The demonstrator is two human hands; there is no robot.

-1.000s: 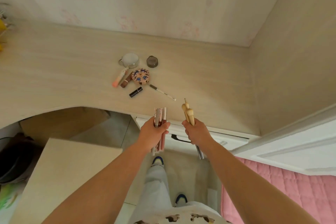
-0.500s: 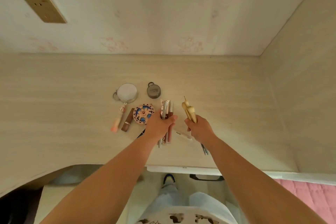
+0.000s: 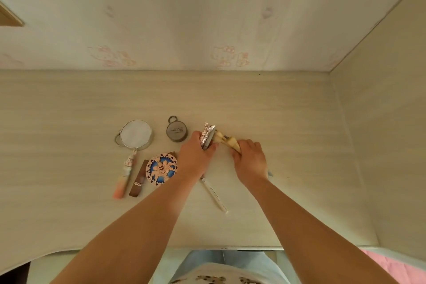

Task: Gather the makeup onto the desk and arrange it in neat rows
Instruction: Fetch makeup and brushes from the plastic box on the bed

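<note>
Makeup tubes (image 3: 207,135) sit clamped in our left hand (image 3: 196,157), brushes (image 3: 227,142) in our right hand (image 3: 250,159); both bundles point toward the frame's top, tips touching just above the tabletop (image 3: 288,122).

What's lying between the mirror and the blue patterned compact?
In the head view, bare desk separates the round mirror from the blue patterned compact.

Matt pale wood-grain desk (image 3: 69,104); embossed, shiny metallic tube (image 3: 206,134) in the left hand (image 3: 196,159); smooth cream handles (image 3: 227,141) in the right hand (image 3: 250,161); dull grey round compact (image 3: 176,131) beside the left hand
</note>
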